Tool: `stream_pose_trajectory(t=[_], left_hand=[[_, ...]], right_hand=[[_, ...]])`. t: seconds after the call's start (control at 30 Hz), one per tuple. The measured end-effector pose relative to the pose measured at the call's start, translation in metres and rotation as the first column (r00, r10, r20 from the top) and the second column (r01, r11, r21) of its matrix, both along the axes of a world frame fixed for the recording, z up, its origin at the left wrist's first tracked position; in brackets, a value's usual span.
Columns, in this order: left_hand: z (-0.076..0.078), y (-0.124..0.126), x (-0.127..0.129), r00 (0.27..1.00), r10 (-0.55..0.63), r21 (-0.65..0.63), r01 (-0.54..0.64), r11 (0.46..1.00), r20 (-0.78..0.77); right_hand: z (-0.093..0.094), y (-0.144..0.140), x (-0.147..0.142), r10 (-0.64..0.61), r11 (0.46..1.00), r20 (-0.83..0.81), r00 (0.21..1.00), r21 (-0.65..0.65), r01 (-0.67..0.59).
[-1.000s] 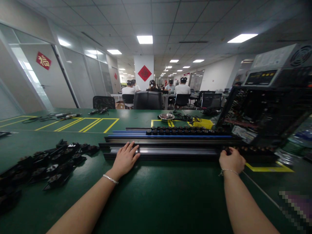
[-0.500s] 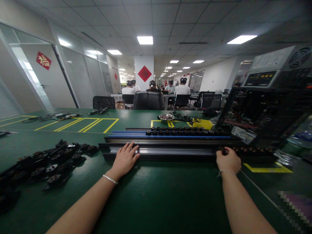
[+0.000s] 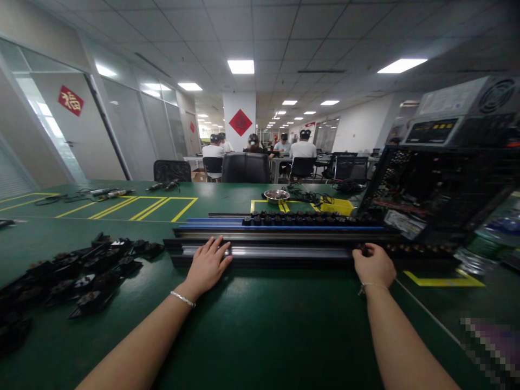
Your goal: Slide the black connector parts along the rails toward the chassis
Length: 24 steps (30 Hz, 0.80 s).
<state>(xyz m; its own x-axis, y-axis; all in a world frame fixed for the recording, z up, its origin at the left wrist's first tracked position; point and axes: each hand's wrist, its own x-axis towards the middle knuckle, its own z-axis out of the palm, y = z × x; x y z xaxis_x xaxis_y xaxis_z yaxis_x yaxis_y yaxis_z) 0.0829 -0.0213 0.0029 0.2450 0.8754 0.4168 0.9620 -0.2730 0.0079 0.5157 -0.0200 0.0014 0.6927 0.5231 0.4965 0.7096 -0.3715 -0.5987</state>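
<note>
A long rail [image 3: 284,252] with black sides and a shiny metal channel lies crosswise in front of me. My left hand [image 3: 210,264] rests on it near its left end, fingers spread. Toward the right end, my right hand [image 3: 374,264] is closed in a pinch at the channel. Between its fingertips is a small dark part [image 3: 366,251], mostly hidden. A row of small black parts [image 3: 426,250] with coppery tops continues to the right of that hand. Behind lies a blue-edged rail [image 3: 217,222], where more black parts [image 3: 292,218] stand in a line.
Loose black parts [image 3: 87,276] lie heaped at the left on the green table [image 3: 264,336]. An opened computer case [image 3: 447,189] stands at the right beside a plastic bottle [image 3: 493,238]. Farther back are a metal bowl [image 3: 277,195], a yellow tray [image 3: 337,206] and cables.
My right hand has slid a little to the left along the rail, still pinched. The left hand stays in its place on the rail.
</note>
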Motion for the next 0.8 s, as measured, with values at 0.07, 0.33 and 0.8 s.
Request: stream_pose_trajectory(t=[0.07, 0.33, 0.8], left_hand=[[0.000, 0.000, 0.000, 1.000, 0.001, -0.002, -0.001, 1.000, -0.002], [0.001, 0.000, 0.000, 1.000, 0.008, -0.015, -0.008, 1.000, -0.009], [0.002, -0.001, 0.001, 1.000, 0.003, -0.018, -0.003, 1.000, 0.001]], right_hand=[[0.001, 0.000, -0.002, 0.015, 1.000, 0.009, 1.000, -0.014, -0.015], [0.006, 0.000, -0.009, 0.036, 0.995, 0.026, 0.999, -0.097, -0.033], [0.004, 0.000, -0.013, 0.122, 0.989, 0.143, 0.982, -0.102, -0.108]])
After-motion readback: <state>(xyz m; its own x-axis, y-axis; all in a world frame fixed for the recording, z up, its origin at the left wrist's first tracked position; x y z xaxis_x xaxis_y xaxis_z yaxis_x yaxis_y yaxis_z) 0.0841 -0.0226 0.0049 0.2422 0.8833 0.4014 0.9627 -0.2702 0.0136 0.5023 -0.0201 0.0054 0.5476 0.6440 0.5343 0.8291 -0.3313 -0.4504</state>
